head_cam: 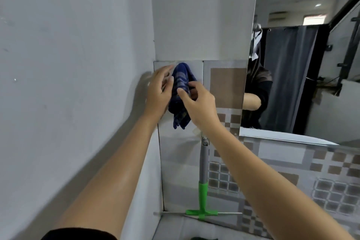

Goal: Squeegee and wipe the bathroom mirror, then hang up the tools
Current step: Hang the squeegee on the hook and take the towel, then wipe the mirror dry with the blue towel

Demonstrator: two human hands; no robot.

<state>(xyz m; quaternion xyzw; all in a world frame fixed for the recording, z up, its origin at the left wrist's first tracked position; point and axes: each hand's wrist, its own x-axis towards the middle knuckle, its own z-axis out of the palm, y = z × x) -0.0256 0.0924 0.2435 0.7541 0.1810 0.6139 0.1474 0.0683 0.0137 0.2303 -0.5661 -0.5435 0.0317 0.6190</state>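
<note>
A dark blue striped cloth (180, 101) hangs bunched against the tiled wall near the corner, its top at the upper tile edge. My left hand (158, 89) is beside its left side with fingers spread, touching the cloth. My right hand (196, 101) pinches the cloth's right side between thumb and fingers. Below, a squeegee (202, 191) with a grey handle and green T-head hangs upright on the wall, blade down. The mirror (303, 60) is at the right, reflecting a person and a dark curtain.
A plain white wall (68, 84) runs along the left to the corner. Patterned grey and brown tiles (292, 177) cover the wall under the mirror. A small clear hook (196, 132) sits above the squeegee's handle.
</note>
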